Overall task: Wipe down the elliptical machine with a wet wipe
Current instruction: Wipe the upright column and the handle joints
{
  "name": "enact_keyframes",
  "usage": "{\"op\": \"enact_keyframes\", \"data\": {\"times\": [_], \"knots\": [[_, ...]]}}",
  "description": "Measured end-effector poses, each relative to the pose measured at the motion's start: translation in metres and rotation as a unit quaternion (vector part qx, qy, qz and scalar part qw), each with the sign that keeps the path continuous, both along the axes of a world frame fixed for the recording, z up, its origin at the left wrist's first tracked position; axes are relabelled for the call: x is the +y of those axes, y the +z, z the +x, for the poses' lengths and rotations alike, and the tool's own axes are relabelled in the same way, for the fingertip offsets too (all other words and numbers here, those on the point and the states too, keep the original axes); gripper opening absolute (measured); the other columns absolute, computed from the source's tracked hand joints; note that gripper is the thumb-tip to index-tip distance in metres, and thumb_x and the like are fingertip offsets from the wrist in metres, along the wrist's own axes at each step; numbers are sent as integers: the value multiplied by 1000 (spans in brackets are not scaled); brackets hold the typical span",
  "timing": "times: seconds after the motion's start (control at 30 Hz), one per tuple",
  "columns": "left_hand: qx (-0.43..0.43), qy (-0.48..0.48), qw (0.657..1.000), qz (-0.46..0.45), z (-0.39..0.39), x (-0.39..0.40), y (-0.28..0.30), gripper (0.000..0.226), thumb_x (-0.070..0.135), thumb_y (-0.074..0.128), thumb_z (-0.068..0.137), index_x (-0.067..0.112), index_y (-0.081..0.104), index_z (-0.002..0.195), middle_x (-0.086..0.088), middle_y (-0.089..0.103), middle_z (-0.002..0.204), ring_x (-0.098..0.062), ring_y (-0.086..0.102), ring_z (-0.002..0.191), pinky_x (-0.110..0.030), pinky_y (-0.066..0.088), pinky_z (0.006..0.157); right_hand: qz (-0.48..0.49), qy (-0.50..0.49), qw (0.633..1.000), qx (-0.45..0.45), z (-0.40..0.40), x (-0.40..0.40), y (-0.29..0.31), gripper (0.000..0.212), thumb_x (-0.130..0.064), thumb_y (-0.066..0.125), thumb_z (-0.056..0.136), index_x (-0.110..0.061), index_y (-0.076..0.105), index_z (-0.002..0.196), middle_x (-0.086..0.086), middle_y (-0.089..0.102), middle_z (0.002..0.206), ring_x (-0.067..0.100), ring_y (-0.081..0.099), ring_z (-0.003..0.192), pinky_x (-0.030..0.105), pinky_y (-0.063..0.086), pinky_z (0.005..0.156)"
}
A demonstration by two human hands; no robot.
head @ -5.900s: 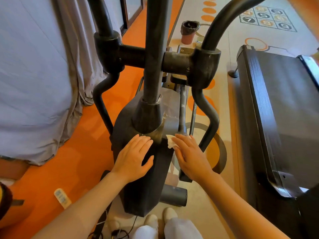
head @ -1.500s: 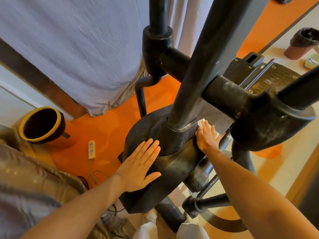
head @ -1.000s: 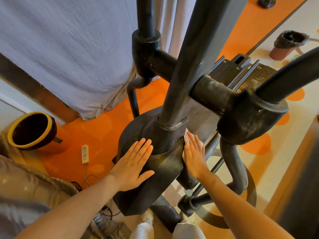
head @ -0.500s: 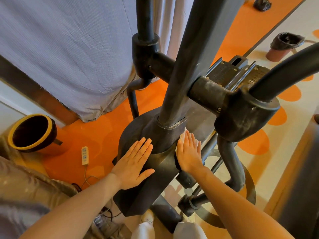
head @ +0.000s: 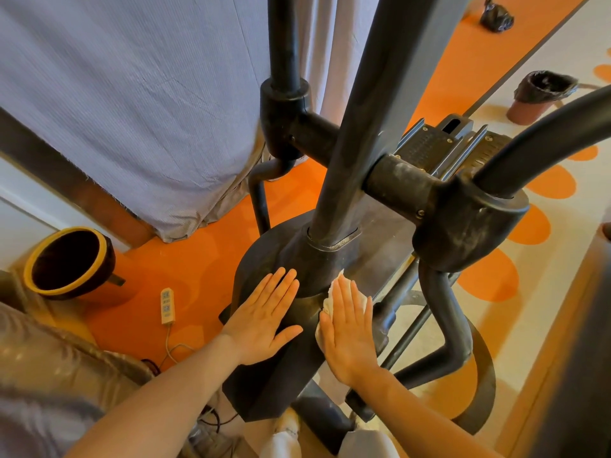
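Head view, looking down along the elliptical machine (head: 277, 368). Black housing dusty, pale smears on the crossbar collar and on the right pivot block. Central post rises from a collar at the top of the housing.

Left hand (head: 264, 320): flat on the left face of the housing, fingers (head: 281, 285) straight and close together, thumb spread to the right; it holds nothing.

Right hand (head: 350, 328): flat on the right edge of the housing, fingers straight and side by side, pressing the wet wipe (head: 325, 304) against the surface. The wipe is white and crumpled, mostly hidden under the palm; its edge shows along the thumb side and at the fingertips, just below the post collar.

Floor (head: 198, 262): orange on the left, cream with orange circles on the right. A white power strip (head: 167, 305) lies on the orange part, left of the machine, its cord running toward the person. A yellow-rimmed black tube (head: 66, 259) lies on its side further left. A grey cloth cover (head: 139, 100) hangs down to the floor behind the machine. A small bin with a black liner (head: 542, 94) stands at upper right; a black bag (head: 496, 18) lies beyond it.
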State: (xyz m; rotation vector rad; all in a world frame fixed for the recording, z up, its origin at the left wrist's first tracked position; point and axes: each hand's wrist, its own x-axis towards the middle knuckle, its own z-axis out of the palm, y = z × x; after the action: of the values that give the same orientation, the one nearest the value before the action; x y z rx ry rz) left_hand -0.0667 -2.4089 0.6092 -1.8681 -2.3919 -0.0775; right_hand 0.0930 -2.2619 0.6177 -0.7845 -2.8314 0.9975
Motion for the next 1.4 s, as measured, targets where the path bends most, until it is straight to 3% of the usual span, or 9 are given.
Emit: {"op": "enact_keyframes", "data": {"times": [0.17,0.3,0.47,0.57,0.67,0.8,0.97,1.13,1.4], "knots": [[18,5,1000,1,1,1,2,77,58,14,104,7,-9,157,-10,-15,164,-27,0,151,-38,7,118,-39,-84,996,3,-28,26,2,85,-78,-28,72,-31,-21,142,-15,-27,152,13,-20,147,29,-28,111],[6,11,1000,1,5,0,0,75,57,14,105,8,-11,156,-9,-16,164,-28,1,151,-41,13,116,-55,-160,986,-7,-60,28,18,63,-47,-6,96,-20,-20,151,0,-18,163,18,-12,151,35,-17,120],[5,12,1000,1,6,-2,0,74,56,13,105,8,-10,156,-12,-9,165,-30,6,151,-42,14,117,-267,-204,933,131,-71,17,32,54,-46,11,106,-38,-22,149,-13,-15,162,12,-12,150,40,-9,122],[13,13,1000,0,6,-1,0,74,55,14,105,7,-8,157,-12,2,163,-29,6,151,-41,14,117,-315,-195,906,207,-75,7,37,58,-76,18,90,-68,-23,131,-32,-20,154,4,-12,149,47,-1,123],[23,21,1000,-1,8,0,2,74,56,15,105,8,-7,157,-11,5,163,-28,4,152,-39,7,121,-312,-188,904,225,-78,-3,44,68,-94,15,72,-73,-25,123,-45,-26,142,0,-15,147,42,-2,123],[17,74,997,-2,18,-2,-2,75,56,13,105,5,-5,156,-15,-2,165,-27,1,152,-36,-1,123,-270,-133,918,259,-69,-6,38,77,-85,21,83,-57,-27,136,-41,-28,147,-7,-16,145,26,-1,118],[-6,87,996,-4,22,-3,-2,75,55,11,105,1,-3,155,-21,6,163,-30,12,149,-38,6,120,-311,-228,895,223,-86,6,43,77,-49,32,93,-46,-22,147,-22,-15,160,3,-7,149,43,7,124],[-10,80,997,-4,20,-4,-1,76,57,12,105,1,0,155,-22,13,162,-32,15,150,-41,13,119,-379,-292,852,212,-100,32,54,98,-90,16,70,-44,-14,151,-24,-12,160,6,-5,150,46,3,124],[-9,75,997,11,18,-5,-5,77,56,12,105,2,-6,156,-18,-1,164,-33,19,149,-40,11,119,-137,-96,963,209,-62,10,43,69,-62,18,98,-30,-2,157,-13,-4,164,9,-6,151,46,-4,122]]}}
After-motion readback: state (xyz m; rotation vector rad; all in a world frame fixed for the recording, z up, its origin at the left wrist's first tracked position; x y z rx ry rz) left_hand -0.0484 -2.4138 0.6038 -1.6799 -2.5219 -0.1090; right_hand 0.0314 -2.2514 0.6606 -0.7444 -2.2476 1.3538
